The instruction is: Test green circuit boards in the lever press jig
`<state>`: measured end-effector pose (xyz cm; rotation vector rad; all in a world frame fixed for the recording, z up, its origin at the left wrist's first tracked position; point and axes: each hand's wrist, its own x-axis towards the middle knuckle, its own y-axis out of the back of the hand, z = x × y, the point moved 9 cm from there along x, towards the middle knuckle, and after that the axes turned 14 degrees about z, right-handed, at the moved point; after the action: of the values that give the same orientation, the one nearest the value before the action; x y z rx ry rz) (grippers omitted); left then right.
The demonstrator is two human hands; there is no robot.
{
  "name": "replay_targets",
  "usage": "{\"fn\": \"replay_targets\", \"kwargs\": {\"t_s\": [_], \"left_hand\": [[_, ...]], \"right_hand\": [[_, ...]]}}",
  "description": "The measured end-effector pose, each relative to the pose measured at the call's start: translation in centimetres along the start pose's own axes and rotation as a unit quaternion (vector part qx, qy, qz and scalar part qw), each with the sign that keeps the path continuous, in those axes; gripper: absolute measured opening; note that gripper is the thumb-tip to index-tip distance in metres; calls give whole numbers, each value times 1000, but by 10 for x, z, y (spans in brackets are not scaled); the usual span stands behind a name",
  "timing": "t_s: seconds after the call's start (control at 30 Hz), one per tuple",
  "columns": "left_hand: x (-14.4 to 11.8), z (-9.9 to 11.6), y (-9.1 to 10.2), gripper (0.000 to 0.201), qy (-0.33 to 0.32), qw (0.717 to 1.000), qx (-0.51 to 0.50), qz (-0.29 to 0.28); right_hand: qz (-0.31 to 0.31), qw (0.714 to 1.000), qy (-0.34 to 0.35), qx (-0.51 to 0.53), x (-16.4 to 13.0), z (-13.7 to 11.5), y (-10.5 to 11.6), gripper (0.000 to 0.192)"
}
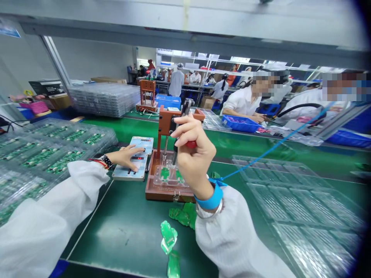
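My left hand (pixel 125 157) lies with its fingers spread over a pale blue control box (pixel 131 174) that shows red digits. A second control box (pixel 145 143) sits just behind it. My right hand (pixel 194 148) is closed round the red knob (pixel 190 144) of a lever on an orange-brown press fixture (pixel 166 127). Under the press, a clear holder (pixel 158 175) contains green circuit boards (pixel 165 173), partly hidden by my right hand. In front of the fixture, loose green boards (pixel 182 214) lie on the green mat, and more green boards (pixel 168 236) are nearer me.
Clear trays of boards (pixel 66 144) stand on the left, with a stack of clear trays (pixel 104 99) behind. Clear trays (pixel 307 200) lie on the right. A blue cord (pixel 269 144) runs from my right wristband. Co-workers (pixel 246 96) sit across the green line beside a blue bin (pixel 241 122).
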<state>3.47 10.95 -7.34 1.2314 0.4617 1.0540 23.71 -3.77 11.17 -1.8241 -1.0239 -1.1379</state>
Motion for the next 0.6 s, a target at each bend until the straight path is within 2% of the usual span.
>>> {"fn": "replay_targets", "kwargs": {"t_s": [0.1, 0.17, 0.43, 0.6], "left_hand": [[2, -3, -7, 99, 27, 996, 25, -76], [1, -2, -10, 104, 41, 993, 42, -103], [-1, 17, -2, 96, 10, 998, 36, -60], [-2, 20, 9, 91, 19, 999, 10, -49]], "right_hand": [[36, 996, 10, 77, 0, -3, 3, 22], [46, 993, 15, 104, 0, -2, 4, 22], [62, 992, 13, 113, -1, -1, 5, 24], [65, 990, 7, 121, -2, -1, 4, 25]]}}
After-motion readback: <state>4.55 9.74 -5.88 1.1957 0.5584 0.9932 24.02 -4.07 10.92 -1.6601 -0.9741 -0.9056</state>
